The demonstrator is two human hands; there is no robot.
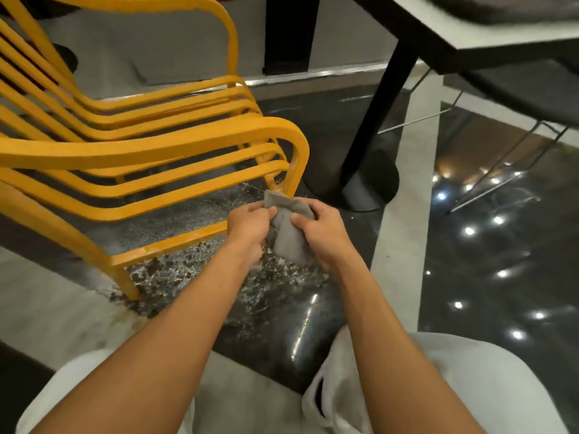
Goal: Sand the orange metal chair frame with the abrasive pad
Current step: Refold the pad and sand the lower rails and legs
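The orange chair frame (150, 148) fills the upper left of the frame: flat, smooth-painted metal bands bent into rounded armrests and parallel slats. At centre, a soft, crumpled grey abrasive pad (289, 242) meets the chair's front leg just below the armrest's downward curve. The left hand (250, 228) pinches the pad's left side with curled fingers. The right hand (322, 233) grips its right side, thumb on top. Beneath lies a glossy, dark, speckled stone floor (470, 277) with pale bands. At upper right, a white-topped table (470, 36) stands on a slanted black leg.
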